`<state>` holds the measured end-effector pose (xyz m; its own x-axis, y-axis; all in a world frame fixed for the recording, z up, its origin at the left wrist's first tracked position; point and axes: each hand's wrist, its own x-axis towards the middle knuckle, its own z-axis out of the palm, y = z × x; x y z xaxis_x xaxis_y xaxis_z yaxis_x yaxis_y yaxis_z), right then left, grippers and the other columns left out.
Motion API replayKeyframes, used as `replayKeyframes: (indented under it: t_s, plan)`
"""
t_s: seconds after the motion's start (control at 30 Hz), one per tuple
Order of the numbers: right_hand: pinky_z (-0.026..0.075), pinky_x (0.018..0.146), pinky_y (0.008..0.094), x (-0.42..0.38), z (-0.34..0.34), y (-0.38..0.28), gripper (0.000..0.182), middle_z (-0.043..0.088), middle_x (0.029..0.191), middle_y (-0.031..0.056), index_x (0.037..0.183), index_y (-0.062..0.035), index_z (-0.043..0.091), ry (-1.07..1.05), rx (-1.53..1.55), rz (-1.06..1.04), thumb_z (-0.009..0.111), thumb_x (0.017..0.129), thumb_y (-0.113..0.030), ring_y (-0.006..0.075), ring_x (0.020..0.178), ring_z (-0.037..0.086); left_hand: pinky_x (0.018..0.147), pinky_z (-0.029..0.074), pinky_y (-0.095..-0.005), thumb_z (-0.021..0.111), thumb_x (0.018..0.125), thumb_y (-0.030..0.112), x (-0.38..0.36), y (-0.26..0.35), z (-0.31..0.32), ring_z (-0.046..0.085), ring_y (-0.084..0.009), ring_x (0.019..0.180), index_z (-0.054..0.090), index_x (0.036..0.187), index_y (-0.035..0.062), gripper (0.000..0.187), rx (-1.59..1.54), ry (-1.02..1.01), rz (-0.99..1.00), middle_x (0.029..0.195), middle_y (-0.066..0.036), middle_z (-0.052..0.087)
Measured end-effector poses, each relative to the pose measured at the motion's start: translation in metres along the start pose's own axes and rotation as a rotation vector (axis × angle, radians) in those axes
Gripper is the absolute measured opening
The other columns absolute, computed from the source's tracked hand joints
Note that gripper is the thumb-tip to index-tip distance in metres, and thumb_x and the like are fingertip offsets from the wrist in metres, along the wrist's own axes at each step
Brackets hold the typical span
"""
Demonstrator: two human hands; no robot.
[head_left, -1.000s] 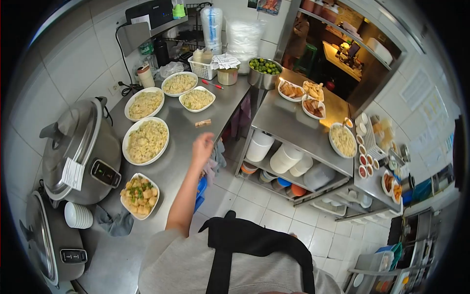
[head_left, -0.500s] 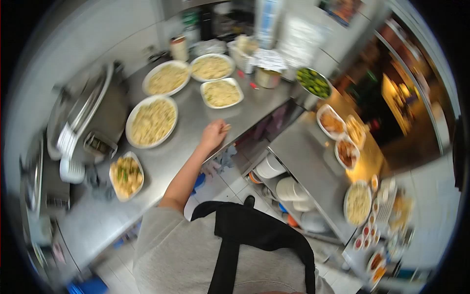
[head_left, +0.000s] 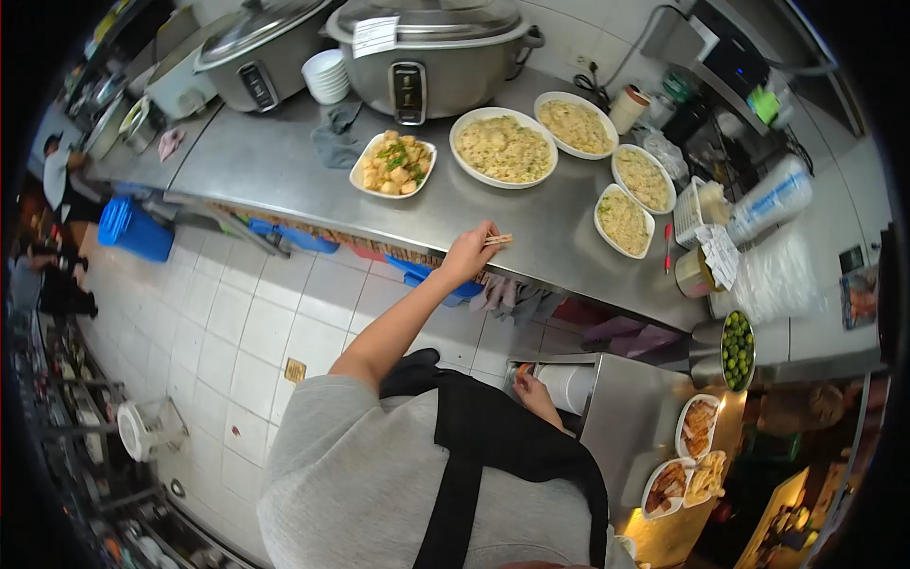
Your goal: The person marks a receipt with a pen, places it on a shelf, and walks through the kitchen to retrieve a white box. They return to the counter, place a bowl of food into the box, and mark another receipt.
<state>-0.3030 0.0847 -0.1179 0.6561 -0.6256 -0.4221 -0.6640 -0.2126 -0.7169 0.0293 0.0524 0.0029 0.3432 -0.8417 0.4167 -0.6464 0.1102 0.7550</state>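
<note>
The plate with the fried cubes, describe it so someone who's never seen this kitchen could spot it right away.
Find the long steel counter with two big rice cookers at the back. In front of the nearer cooker sits a white plate of golden cubes topped with green bits. The other dishes in that row hold pale rice or noodles; only this one holds chunky cubes.
</note>
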Motion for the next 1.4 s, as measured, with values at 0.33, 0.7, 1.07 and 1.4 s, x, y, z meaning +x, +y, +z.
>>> replayKeyframes:
  t_s: [0.33, 0.7, 1.07, 1.4]
  plan:
    - [0.046, 0.079, 0.0331, 0.023, 0.022, 0.027, 0.035, 0.061, 0.1, 0.017, 0.108, -0.0012, 0.054, 0.017, 0.059, -0.045, 0.057, 0.08, -0.022, 0.0271, 0.092, 0.06, 0.048, 0.041, -0.0209, 0.043, 0.089, 0.019, -0.149, -0.073, -0.06, 0.054, -0.0092, 0.057, 0.039, 0.113, 0.0052, 0.028, -0.657, 0.222, -0.897, 0.078, -0.007, 0.059]
    - [0.044, 0.059, 0.0396, -0.001, 0.072, 0.044, 0.019, 0.057, 0.078, 0.0166, 0.079, 0.0002, 0.056, 0.343, 0.058, 0.054, 0.059, 0.072, -0.017, 0.0279, 0.064, 0.055, 0.042, 0.04, -0.0229, 0.05, 0.087, 0.028, -0.074, 0.002, -0.041, 0.053, -0.0094, 0.046, 0.055, 0.077, 0.0025, 0.028, -0.464, -0.706, -0.367, 0.054, -0.004, 0.055]
    - [0.044, 0.081, 0.0287, -0.138, 0.07, 0.016, 0.037, 0.061, 0.098, 0.0113, 0.109, -0.0003, 0.053, 0.326, 0.65, 0.244, 0.058, 0.082, -0.026, 0.0173, 0.091, 0.057, 0.054, 0.041, -0.0421, 0.051, 0.083, 0.033, 0.061, 0.103, 0.134, 0.057, -0.0333, 0.06, 0.054, 0.068, 0.0011, 0.035, -0.194, -0.546, 0.155, 0.059, -0.016, 0.056]
    - [0.041, 0.083, 0.0261, -0.177, -0.041, -0.049, 0.038, 0.052, 0.11, 0.01, 0.122, -0.003, 0.043, 0.305, 0.824, 0.046, 0.049, 0.089, -0.02, 0.0147, 0.098, 0.051, 0.066, 0.046, -0.0446, 0.059, 0.077, 0.034, 0.078, 0.109, 0.205, 0.059, -0.0359, 0.077, 0.05, 0.107, 0.0066, 0.042, 0.138, -0.398, 0.045, 0.08, -0.02, 0.061]
